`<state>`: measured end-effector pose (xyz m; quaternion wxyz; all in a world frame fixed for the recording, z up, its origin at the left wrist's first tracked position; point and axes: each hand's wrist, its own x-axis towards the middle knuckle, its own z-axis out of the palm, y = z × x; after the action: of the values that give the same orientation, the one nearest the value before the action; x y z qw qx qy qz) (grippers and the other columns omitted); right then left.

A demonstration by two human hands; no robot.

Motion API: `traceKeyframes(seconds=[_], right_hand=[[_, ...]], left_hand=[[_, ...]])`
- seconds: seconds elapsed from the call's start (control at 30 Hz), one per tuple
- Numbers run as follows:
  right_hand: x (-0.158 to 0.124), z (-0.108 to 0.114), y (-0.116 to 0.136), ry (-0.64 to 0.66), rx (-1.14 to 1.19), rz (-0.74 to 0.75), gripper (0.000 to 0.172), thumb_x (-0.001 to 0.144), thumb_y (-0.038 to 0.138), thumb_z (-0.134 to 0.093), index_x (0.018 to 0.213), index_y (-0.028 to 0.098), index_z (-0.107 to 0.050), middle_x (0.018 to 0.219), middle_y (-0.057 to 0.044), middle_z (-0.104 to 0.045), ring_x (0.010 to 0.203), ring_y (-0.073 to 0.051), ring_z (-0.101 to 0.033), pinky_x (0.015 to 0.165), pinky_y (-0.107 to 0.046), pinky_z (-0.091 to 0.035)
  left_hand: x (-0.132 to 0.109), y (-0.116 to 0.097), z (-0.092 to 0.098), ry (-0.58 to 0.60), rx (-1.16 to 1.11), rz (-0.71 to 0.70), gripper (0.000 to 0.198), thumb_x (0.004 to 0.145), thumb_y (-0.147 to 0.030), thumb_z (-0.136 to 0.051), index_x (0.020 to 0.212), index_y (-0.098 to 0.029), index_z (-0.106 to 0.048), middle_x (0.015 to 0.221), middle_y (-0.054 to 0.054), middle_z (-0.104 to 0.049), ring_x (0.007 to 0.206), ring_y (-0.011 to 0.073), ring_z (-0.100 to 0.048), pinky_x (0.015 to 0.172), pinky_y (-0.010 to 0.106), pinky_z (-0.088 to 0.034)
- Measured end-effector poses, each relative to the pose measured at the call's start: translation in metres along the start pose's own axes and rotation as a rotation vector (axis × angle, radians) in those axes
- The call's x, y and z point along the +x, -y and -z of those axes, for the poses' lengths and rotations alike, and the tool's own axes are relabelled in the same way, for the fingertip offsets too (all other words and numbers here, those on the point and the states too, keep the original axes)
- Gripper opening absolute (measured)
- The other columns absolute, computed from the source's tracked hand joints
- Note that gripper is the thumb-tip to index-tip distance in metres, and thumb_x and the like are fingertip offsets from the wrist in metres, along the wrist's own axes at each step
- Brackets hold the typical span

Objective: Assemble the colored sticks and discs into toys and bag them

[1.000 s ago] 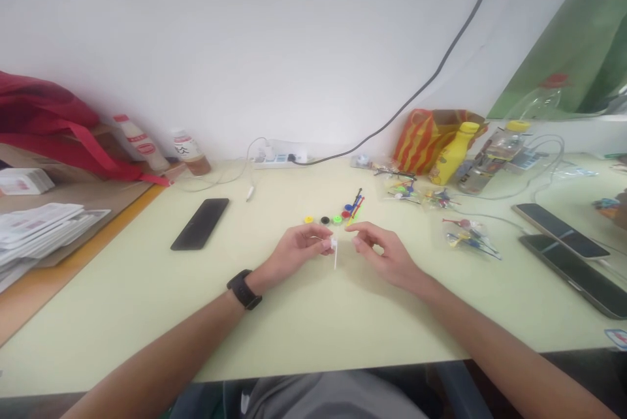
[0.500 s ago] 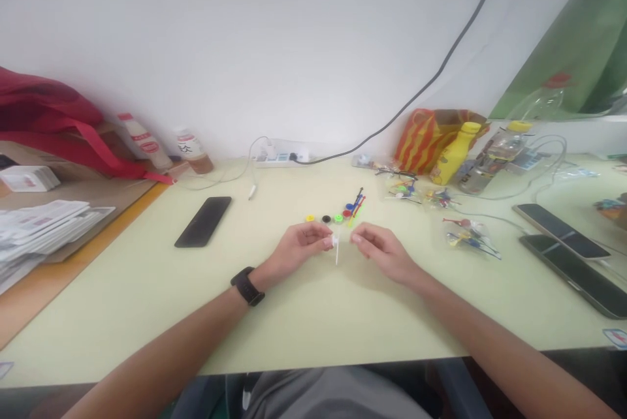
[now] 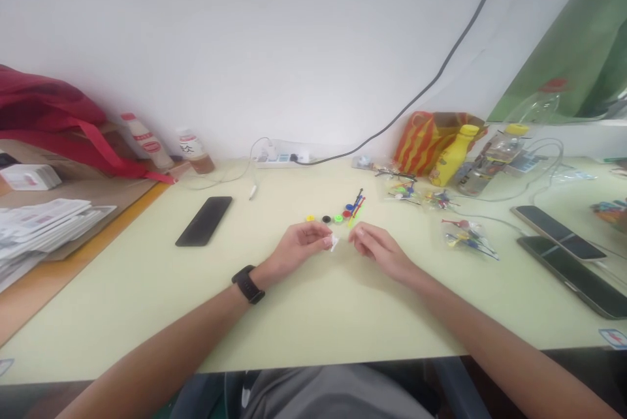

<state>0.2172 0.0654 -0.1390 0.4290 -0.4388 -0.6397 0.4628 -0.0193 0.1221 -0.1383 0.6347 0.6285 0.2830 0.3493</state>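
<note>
My left hand (image 3: 307, 241), with a black watch (image 3: 248, 284) on the wrist, pinches a small white plastic piece (image 3: 334, 243) between thumb and fingers. A short part of it sticks out, tilted; the rest is hidden by the fingertips. Facing it, a little to the right, my right hand (image 3: 381, 250) has its thumb and fingers pressed together. Whatever may be between them is too small to make out. Just beyond the hands lie small discs: yellow (image 3: 310, 218), black (image 3: 326, 218), green (image 3: 338, 218), red (image 3: 347, 214) and blue (image 3: 349, 207). Thin coloured plastic sticks (image 3: 358, 205) lie beside them.
A black phone (image 3: 204, 221) lies left; two more phones (image 3: 561, 231) lie right. Clear bags of coloured parts (image 3: 469, 239) rest right of my hands. A yellow bottle (image 3: 454, 156) and a striped bag (image 3: 416, 141) stand by the wall, near a power strip (image 3: 281, 158). Papers (image 3: 44, 230) are stacked left.
The white piece has turned in my left fingers: its long upright part now shows as a short, slanted bit. My right fingers have curled in slightly more. Discs and sticks stay put.
</note>
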Motion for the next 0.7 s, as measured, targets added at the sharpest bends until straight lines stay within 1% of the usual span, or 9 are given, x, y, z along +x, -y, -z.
traceKeyframes(seconds=[0.07,0.13,0.23,0.43,0.5,0.57,0.63,0.67,0.7], right_hand=[[-0.001,-0.003,0.003,0.003,-0.002,0.039,0.049,0.100,0.060,-0.053,0.135,0.025,-0.054,0.078,0.002,-0.051,0.065,-0.014,-0.047,0.061,-0.027,-0.040],[-0.003,-0.006,0.004,0.017,-0.027,0.053,0.064,0.100,0.053,-0.056,0.155,0.031,-0.032,0.087,0.002,-0.054,0.064,-0.013,-0.046,0.059,-0.026,-0.040],[-0.006,-0.008,0.001,0.027,-0.087,0.065,0.071,0.101,0.045,-0.055,0.162,0.033,-0.020,0.096,0.000,-0.056,0.064,-0.012,-0.045,0.059,-0.026,-0.040],[-0.007,-0.010,0.000,-0.032,-0.059,0.084,0.083,0.100,0.040,-0.057,0.165,0.034,-0.006,0.093,0.002,-0.055,0.061,-0.012,-0.044,0.057,-0.026,-0.039],[-0.006,-0.012,-0.001,-0.086,-0.004,0.084,0.081,0.099,0.042,-0.060,0.164,0.035,-0.011,0.094,0.002,-0.055,0.060,-0.011,-0.043,0.057,-0.025,-0.038],[-0.004,-0.013,-0.003,-0.143,0.045,0.059,0.063,0.097,0.047,-0.062,0.153,0.033,-0.036,0.093,0.002,-0.055,0.059,-0.011,-0.042,0.057,-0.025,-0.038],[-0.002,-0.012,-0.006,-0.122,0.060,-0.017,0.035,0.098,0.054,-0.058,0.113,0.024,-0.067,0.077,0.002,-0.053,0.056,-0.011,-0.039,0.055,-0.026,-0.035],[-0.002,-0.010,-0.008,-0.076,0.064,-0.057,0.043,0.099,0.058,-0.053,0.085,0.021,-0.068,0.065,0.003,-0.047,0.053,-0.011,-0.036,0.054,-0.027,-0.032],[-0.001,-0.008,-0.009,-0.016,0.072,-0.086,0.058,0.101,0.061,-0.047,0.062,0.020,-0.058,0.055,0.004,-0.038,0.050,-0.011,-0.031,0.053,-0.029,-0.028]], left_hand=[[0.000,-0.001,-0.001,0.003,0.000,0.009,0.027,0.086,-0.035,-0.082,0.102,-0.015,-0.073,0.093,0.005,-0.072,0.088,0.0169,-0.068,0.088,0.033,-0.055],[-0.001,-0.002,-0.001,-0.009,-0.009,0.025,0.029,0.084,-0.035,-0.083,0.102,-0.015,-0.073,0.094,0.006,-0.072,0.087,0.0169,-0.068,0.087,0.033,-0.055],[0.000,-0.003,-0.001,-0.019,-0.009,0.031,0.031,0.084,-0.035,-0.083,0.104,-0.014,-0.072,0.094,0.006,-0.073,0.088,0.0166,-0.068,0.088,0.033,-0.055],[0.000,-0.001,0.000,-0.010,-0.003,0.021,0.029,0.085,-0.035,-0.082,0.103,-0.015,-0.073,0.095,0.006,-0.072,0.088,0.0160,-0.067,0.088,0.032,-0.054],[0.000,-0.001,0.000,-0.026,-0.002,0.022,0.029,0.085,-0.035,-0.083,0.103,-0.015,-0.073,0.097,0.006,-0.073,0.090,0.0166,-0.068,0.089,0.032,-0.054],[0.000,0.000,0.000,-0.039,0.006,0.025,0.029,0.085,-0.034,-0.083,0.103,-0.015,-0.073,0.098,0.007,-0.073,0.091,0.0172,-0.068,0.089,0.032,-0.054],[0.000,-0.001,0.000,-0.044,0.006,0.017,0.028,0.084,-0.034,-0.084,0.102,-0.015,-0.073,0.097,0.007,-0.073,0.091,0.0175,-0.068,0.089,0.032,-0.054],[0.000,-0.001,0.000,-0.051,0.002,0.006,0.028,0.084,-0.034,-0.084,0.102,-0.015,-0.073,0.097,0.007,-0.073,0.091,0.0175,-0.068,0.089,0.033,-0.054],[0.000,-0.001,0.000,-0.060,-0.002,-0.006,0.028,0.084,-0.034,-0.084,0.102,-0.015,-0.073,0.097,0.006,-0.073,0.091,0.0175,-0.068,0.089,0.033,-0.055]])
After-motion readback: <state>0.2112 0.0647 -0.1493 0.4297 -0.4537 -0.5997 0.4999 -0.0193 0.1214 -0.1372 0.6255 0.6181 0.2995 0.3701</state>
